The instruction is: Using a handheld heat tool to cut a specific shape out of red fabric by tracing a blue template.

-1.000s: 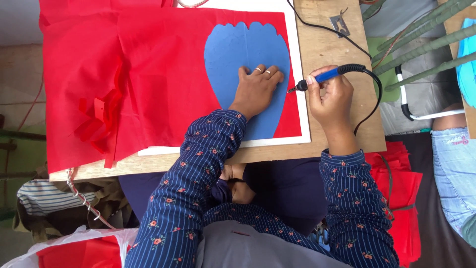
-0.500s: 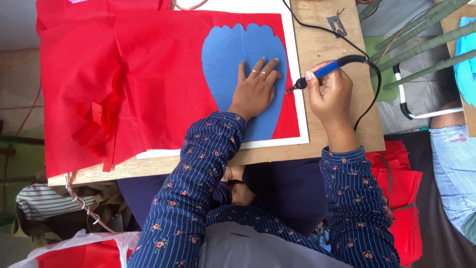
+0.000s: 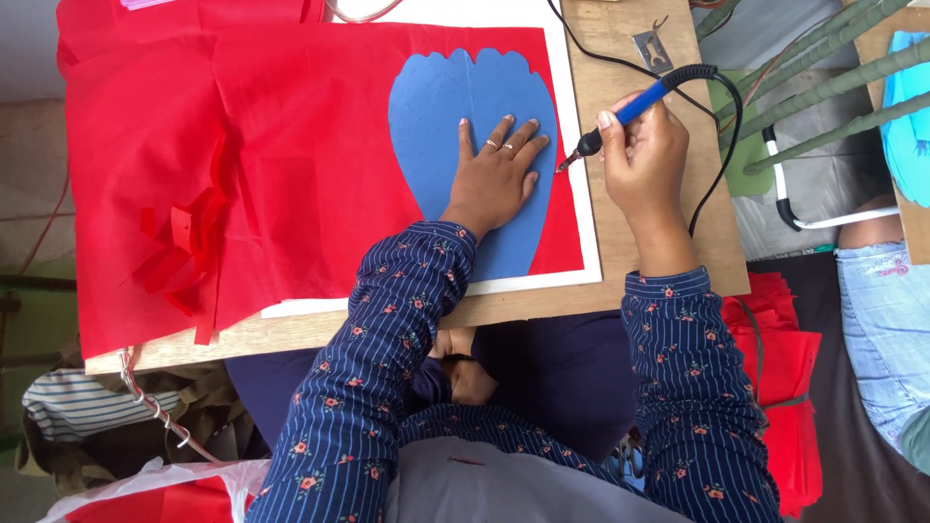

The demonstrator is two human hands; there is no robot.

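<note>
My left hand (image 3: 496, 176) lies flat, fingers spread, on a blue petal-shaped template (image 3: 434, 107) that rests on red fabric (image 3: 291, 155). My right hand (image 3: 644, 155) grips a blue-handled corded hot cutting tool (image 3: 630, 111). Its dark tip touches the right edge of the template, just beside my left fingertips. The fabric lies over a white board (image 3: 572, 126) on a wooden table (image 3: 668, 213).
Cut red strips (image 3: 184, 252) hang at the fabric's left. The tool's black cord (image 3: 722, 126) loops over the table's right side. A stack of red fabric (image 3: 785, 358) sits lower right. Another person's jeans-clad leg (image 3: 886, 320) is at the right edge. Green rods (image 3: 823, 87) cross upper right.
My right hand and the tool's tip have shifted slightly up along the template's right edge. My left hand stays pressed on the template, its fingers now spread wider.
</note>
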